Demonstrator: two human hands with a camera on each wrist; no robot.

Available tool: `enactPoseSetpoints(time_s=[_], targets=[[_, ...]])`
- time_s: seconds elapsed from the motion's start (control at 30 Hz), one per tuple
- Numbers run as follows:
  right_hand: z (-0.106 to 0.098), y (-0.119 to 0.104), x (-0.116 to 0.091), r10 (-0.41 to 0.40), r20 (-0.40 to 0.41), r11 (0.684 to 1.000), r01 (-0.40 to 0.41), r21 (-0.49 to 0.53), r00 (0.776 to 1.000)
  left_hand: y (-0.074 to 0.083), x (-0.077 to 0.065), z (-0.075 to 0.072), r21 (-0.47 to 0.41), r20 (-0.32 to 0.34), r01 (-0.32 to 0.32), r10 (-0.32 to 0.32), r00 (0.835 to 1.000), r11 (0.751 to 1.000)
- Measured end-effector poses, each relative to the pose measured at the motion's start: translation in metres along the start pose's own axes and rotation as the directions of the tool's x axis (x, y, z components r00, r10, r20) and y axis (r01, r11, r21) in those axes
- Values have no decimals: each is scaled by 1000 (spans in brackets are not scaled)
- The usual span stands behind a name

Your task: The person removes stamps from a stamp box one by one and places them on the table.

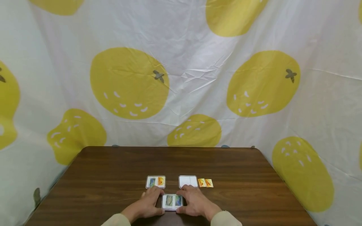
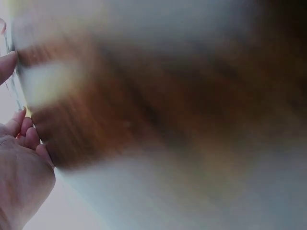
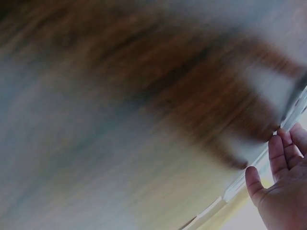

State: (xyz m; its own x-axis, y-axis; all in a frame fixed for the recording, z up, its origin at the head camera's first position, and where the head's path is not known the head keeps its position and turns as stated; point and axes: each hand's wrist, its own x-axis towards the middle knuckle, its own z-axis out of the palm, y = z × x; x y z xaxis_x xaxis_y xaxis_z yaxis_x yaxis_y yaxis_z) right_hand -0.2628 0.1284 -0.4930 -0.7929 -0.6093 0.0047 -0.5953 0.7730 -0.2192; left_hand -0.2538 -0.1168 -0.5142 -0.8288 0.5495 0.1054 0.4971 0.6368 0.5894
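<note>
A flat clear plastic case (image 1: 172, 208) with two small stamp-like pictures side by side on white lies near the table's front. My left hand (image 1: 147, 203) holds its left side, thumb at the near corner and fingers at the far one. On the opposite side my right hand (image 1: 195, 201) grips it the same way. Behind the left hand lies a similar case (image 1: 149, 178) with a blue-green and an orange picture. Another case (image 1: 188, 180), with a blank white inside, lies just beyond the right fingers. Each wrist view catches part of its hand at one edge.
Two small orange picture pieces (image 1: 202, 182) lie side by side, right of the blank case. All of it rests on a dark brown wooden table (image 1: 113, 166) with rounded far corners. Behind hangs a white cloth (image 1: 195, 94) printed with large yellow fruits.
</note>
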Motion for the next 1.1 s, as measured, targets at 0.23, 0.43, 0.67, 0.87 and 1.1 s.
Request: enactPoseSetpoints(time_s=[0.23,0.43,0.67,0.87,1.1], targets=[[1,0,0,-1,-19,1000,1,-4,1000,-3,0,0,-13,-2,6,-6,1000,1000],[3,0,0,2,-39,1000,-1,30,999,-4,0,-2,-42,12,27,-26,1000,999],[5,1,0,9,-54,999,-7,38,998,-4,0,-3,-51,19,16,-15,1000,999],[6,0,-1,-12,-75,1000,13,18,997,-4,-1,-4,-60,18,3,-2,1000,998],[6,0,0,-16,-78,1000,17,23,997,-6,-1,-4,-58,24,7,-5,1000,998]])
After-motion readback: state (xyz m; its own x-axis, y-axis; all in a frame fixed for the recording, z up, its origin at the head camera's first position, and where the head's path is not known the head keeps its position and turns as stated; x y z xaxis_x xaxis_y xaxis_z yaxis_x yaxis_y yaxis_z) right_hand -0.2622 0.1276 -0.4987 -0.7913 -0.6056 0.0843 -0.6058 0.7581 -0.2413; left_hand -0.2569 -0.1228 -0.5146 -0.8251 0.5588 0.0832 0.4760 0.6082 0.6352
